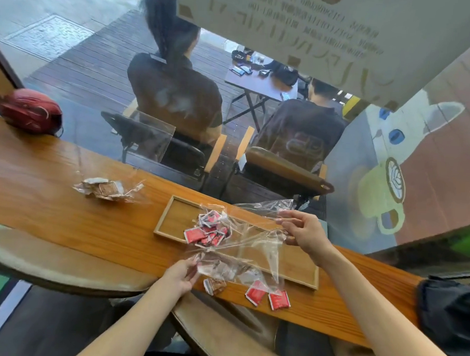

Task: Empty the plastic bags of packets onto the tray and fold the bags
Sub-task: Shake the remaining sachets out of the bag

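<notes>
A shallow wooden tray (174,215) lies on the wooden counter. Over it hangs a clear plastic bag (255,241) with several red packets (208,231) bunched at its left end, above the tray. My right hand (304,233) pinches the bag's far right edge, raised above the tray. My left hand (182,275) grips the bag's near left corner at the counter's front. Two red packets (267,296) and a brown packet (214,285) lie on the counter in front of the tray. A second bag of brown packets (105,188) sits further left.
A red bundle (31,111) rests at the counter's far left end. A dark bag (450,317) sits at the right end. Behind the counter is a window; two people sit outside on chairs. Curved wooden chair backs (60,266) stand below the counter's front edge.
</notes>
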